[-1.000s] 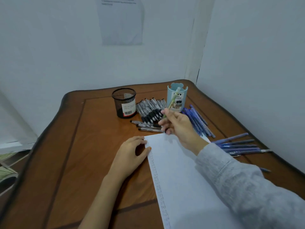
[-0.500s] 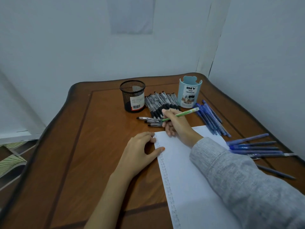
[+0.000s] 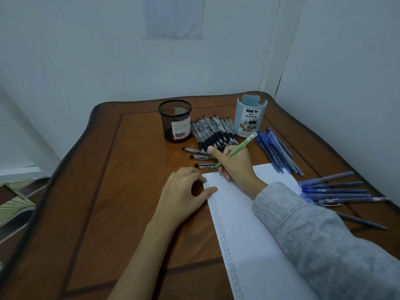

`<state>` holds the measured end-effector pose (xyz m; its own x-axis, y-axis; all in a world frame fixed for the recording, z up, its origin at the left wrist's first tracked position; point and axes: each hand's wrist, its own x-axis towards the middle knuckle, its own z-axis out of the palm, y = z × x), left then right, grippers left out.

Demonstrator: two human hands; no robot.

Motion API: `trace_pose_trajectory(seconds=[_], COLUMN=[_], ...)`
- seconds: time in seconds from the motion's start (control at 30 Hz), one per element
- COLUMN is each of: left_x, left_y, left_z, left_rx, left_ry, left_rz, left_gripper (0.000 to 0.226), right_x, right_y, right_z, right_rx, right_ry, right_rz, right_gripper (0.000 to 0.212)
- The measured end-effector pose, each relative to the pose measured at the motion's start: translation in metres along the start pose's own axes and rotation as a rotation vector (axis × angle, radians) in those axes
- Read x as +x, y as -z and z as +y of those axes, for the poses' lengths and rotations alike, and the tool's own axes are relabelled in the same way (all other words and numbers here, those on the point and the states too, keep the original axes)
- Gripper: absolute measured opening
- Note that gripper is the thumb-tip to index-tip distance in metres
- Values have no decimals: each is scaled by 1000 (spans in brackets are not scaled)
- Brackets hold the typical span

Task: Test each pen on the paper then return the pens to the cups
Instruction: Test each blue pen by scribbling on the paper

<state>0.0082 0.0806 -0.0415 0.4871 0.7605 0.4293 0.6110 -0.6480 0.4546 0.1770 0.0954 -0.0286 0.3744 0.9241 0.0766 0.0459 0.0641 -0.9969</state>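
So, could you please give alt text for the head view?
The right hand holds a slim green pen near the top of a white paper sheet on a brown wooden table; the left hand touches the sheet's edge. Loose black pens and blue pens lie by a black mesh cup and a pale blue cup.

Pale walls (image 3: 86,61) meeting in a corner, posted sheet (image 3: 174,16) on one, brown wooden table (image 3: 104,202) — dark-rimmed, patterned floor (image 3: 15,205) left

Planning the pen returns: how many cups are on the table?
2. A black mesh cup stands near the far edge of the table, left of the row of black pens; a light blue cup stands to their right. No other cup shows.
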Motion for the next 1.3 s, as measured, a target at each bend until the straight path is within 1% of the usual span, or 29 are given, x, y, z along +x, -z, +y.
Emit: trace_pose_trajectory(seconds=[0.07, 0.13, 0.23, 0.33, 0.47, 0.63, 0.77, 0.83, 0.93, 1.07, 1.13, 1.2, 1.23, 1.3], left_x=[0, 1, 0, 0, 0, 1, 1, 1, 0, -2, -2, -2, -2, -2], left_y=[0, 0, -1, -1, -1, -2, -3, -3, -2, 0, 1, 1, 2, 4], left_z=[0, 1, 1, 1, 1, 1, 0, 0, 1, 1, 0, 0, 1, 4], left_rx=[0, -12, -29, -51, -64, -66, -57, -52, -49, -63, -63, -76, -76, -77], left_ry=[0, -3, -25, -24, -19, -19, -17, -24, -25, -16, 7, 23, 24, 23], left_rz=[-2, -6, -19, -29, -25, -27, -30, -27, -25, -55, -66, -71, -66, -20], left_gripper=[39, 37, 32, 32, 34, 33, 34, 34, 35, 35, 36, 35, 32, 22], right_x=[3, 4, 6, 8, 8, 10, 9, 8, 9, 3, -1, -8, -13, -25], right_y=[-7, -11, -9, -7, -9, -10, -9, -8, -5, -10, -9, -4, -2, 0], right_z=[2, 6, 11, 13, 15, 16, 14, 13, 12, 5, -1, -8, -12, -21], right_rx=[-68, -149, -184, -190, -216, -213, -200, -155, -72, -91, -81, 7, 41, 15], right_ry=[60, 166, 237, 262, 286, 274, 243, 223, 164, 197, 180, 103, 70, 39], right_rz=[112, 147, 90, 62, 42, 44, 38, 59, 104, 67, 69, 57, 49, 32], right_gripper=[50, 51, 49, 42, 41, 38, 44, 43, 46, 48, 45, 40, 36, 27])
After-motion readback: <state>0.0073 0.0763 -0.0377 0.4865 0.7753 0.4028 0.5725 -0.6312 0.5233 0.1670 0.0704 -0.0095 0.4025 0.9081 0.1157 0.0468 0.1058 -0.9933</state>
